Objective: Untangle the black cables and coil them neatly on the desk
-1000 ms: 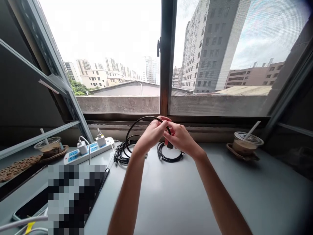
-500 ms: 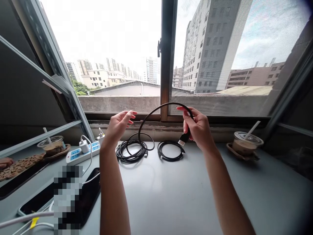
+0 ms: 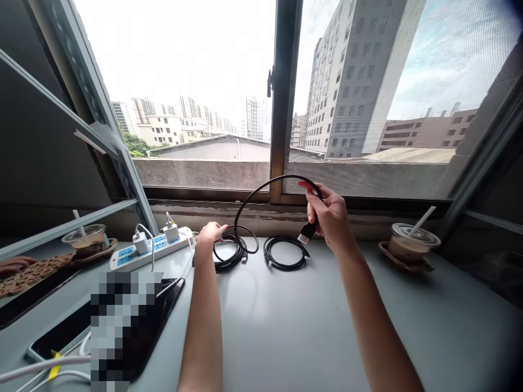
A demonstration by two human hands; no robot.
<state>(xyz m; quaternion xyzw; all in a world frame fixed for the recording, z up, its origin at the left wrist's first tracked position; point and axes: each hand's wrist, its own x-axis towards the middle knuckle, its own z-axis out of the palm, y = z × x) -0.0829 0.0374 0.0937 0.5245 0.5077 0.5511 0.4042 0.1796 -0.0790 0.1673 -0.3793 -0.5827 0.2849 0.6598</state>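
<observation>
Head view: the left hand (image 3: 209,234), raised and apart from the cables half a second ago, has come down to the coil (image 3: 224,267) at 7 o'clock; its fingertips meet or overlap that coil's near loops, and whether they pinch anything I cannot tell. Hardly moved since then, the right hand (image 3: 330,212), just off centre towards 4 o'clock, has its thumb and fingers closed on the black cable (image 3: 286,176) just above its plug (image 3: 307,233). From there the cable arcs over and runs down to the 7 o'clock coil, where a smaller loop rises. Both chargers (image 3: 141,243) now show, one of which the left forearm partly covered before.

Smooth black sheathing covers the cables; the plug is a flat dark block with a bright metal tip pointing towards 7 o'clock. A neat, round second coil (image 3: 281,267) lies at 5 o'clock on the glossy grey table (image 3: 286,326). White plastic with blue socket faces makes up the power strip (image 3: 126,263) at 8 o'clock.

Counted: two coils, two white chargers in one strip, and two clear cups, one (image 3: 408,246) between 3 and 4 o'clock, the other (image 3: 86,244) between 8 and 9, each with one straw on a brown holder. One hand of another person (image 3: 16,264) rests by a bumpy brown mat (image 3: 38,274), far out between 8 and 9.
</observation>
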